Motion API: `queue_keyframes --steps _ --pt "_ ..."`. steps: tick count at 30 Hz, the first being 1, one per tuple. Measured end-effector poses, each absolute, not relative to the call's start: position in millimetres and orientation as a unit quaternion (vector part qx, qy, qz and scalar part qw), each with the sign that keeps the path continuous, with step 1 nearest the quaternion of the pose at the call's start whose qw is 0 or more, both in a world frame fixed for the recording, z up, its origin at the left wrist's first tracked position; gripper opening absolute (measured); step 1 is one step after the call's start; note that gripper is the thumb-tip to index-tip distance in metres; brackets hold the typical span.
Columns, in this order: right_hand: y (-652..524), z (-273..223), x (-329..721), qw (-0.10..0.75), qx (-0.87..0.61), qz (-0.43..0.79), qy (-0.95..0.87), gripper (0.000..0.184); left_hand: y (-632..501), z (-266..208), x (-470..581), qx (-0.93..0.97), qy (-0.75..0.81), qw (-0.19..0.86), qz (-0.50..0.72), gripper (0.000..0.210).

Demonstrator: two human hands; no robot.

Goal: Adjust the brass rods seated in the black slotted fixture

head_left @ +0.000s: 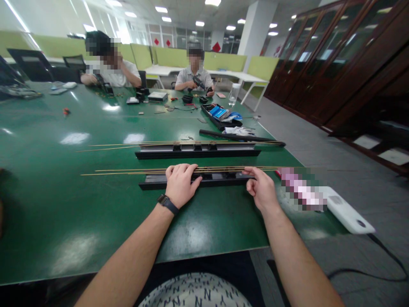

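1. Taking the middle of the view as the dial's centre, our left hand (pixel 180 183) sits at 7 o'clock, palm down, fingers bent over the near black rail (pixel 153 186) and its thin brass-coloured rods (pixel 111 172), thumb spread off to the side; we can't tell if it's really gripping
2. Our right hand (pixel 260 187) is just shy of 4, index finger stretched along the rods by the rail's right end, other fingers curled; no way for us to tell if it's pinching any
3. That near rail lies at 6 on our green table (pixel 96 230), rods poking out past both ends
4. Pretty much dead centre we've got a far rail (pixel 191 154), with more rods (pixel 118 146) along it
5. Black tube (pixel 246 138) between 2 and 3, white gloves (pixel 238 130) at 2 just behind it, and a black tray (pixel 212 119) of blue stuff at 1
6. Between 3 and 4, beyond our right hand, there's a pixelated pinkish thing (pixel 300 187) touching or just beside a white device (pixel 347 209), we can't say which
7. Two people sit across from us, at 10 and 12
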State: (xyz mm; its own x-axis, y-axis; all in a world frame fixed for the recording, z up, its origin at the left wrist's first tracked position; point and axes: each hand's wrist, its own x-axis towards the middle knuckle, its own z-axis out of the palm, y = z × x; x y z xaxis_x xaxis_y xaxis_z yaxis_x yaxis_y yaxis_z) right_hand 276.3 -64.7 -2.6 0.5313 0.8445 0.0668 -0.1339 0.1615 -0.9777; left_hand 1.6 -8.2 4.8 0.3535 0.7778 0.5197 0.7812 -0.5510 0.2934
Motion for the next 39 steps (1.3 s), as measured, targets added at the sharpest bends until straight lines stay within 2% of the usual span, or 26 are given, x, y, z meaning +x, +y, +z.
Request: queue_keyframes --steps 4,12,19,27,34,39 --pt "-67.0 -1.7 272.9 0.661 -0.528 0.390 -0.364 0.035 -7.8 4.2 1.4 -0.822 -0.474 0.002 -0.316 0.032" --pt "-64.5 -3.5 277.3 0.695 -0.547 0.341 -0.317 0.034 -8.2 5.2 1.3 -0.824 -0.472 0.004 -0.315 0.033" --pt "-66.6 -4.1 274.3 0.665 -0.529 0.380 -0.364 0.035 -8.0 5.2 1.8 -0.823 -0.472 0.007 -0.317 0.033" --pt "-63.7 -4.9 278.7 0.698 -0.546 0.338 -0.316 0.033 -8.5 5.0 1.4 -0.822 -0.473 0.000 -0.318 0.033" --pt "-66.4 -5.1 274.3 0.663 -0.531 0.378 -0.368 0.035 -8.8 4.9 2.0 -0.822 -0.472 0.004 -0.319 0.033" --pt "-64.3 -4.6 276.8 0.694 -0.539 0.346 -0.328 0.033 -8.6 4.9 2.0 -0.822 -0.474 0.003 -0.317 0.033"
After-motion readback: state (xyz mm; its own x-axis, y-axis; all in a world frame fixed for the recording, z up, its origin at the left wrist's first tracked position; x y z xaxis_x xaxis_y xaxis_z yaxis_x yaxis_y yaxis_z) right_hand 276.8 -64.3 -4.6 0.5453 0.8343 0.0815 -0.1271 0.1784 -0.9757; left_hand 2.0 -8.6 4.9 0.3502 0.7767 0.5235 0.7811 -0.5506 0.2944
